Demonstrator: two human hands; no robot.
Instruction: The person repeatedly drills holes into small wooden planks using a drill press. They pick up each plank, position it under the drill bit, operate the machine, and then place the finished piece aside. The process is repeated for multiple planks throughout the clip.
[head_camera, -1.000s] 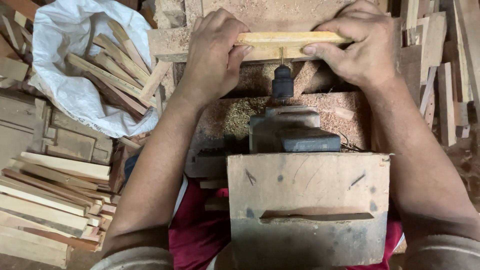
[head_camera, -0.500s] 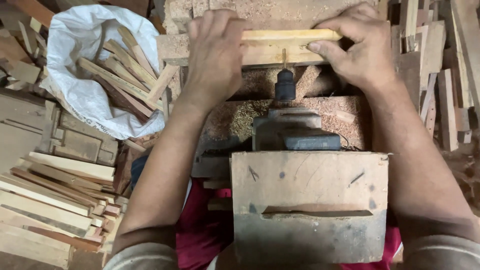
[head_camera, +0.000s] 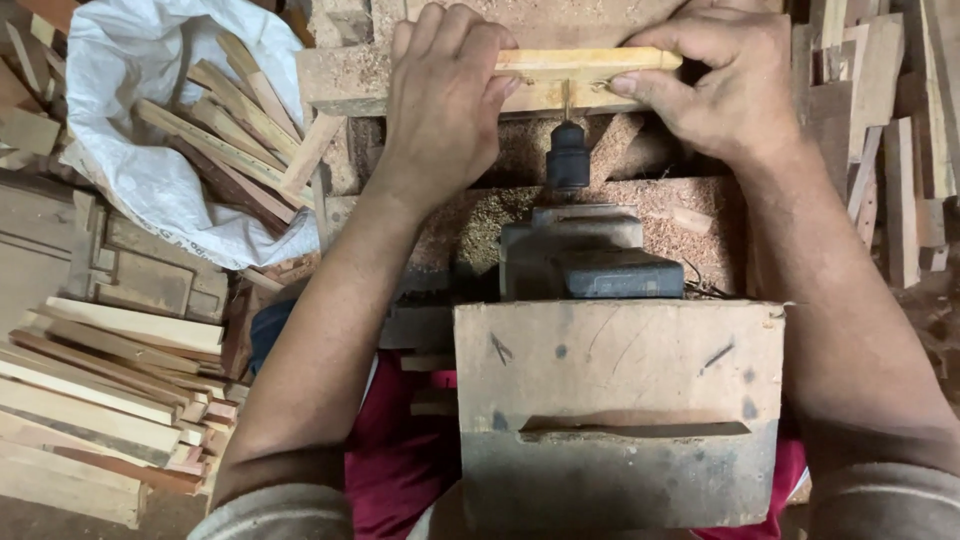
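A pale wooden strip (head_camera: 590, 64) is held level across the far edge of a sawdust-covered wooden block (head_camera: 600, 215), gripped at both ends. The left hand (head_camera: 445, 95) is closed over the strip's left end, fingers curled on top. The right hand (head_camera: 725, 85) is clamped on the right end, the thumb pressed beneath. A thin drill bit (head_camera: 566, 100) is met by the strip at its middle, held in a dark chuck (head_camera: 567, 160) that projects from a grey motor housing (head_camera: 590, 255). Sawdust is scattered around the chuck. A worn wooden box (head_camera: 620, 410) is seen at the near edge, over red cloth (head_camera: 395, 450). A white sack (head_camera: 150, 150) filled with wood offcuts is seen at the far left, and stacked wooden slats (head_camera: 90, 400) are piled at the near left corner.
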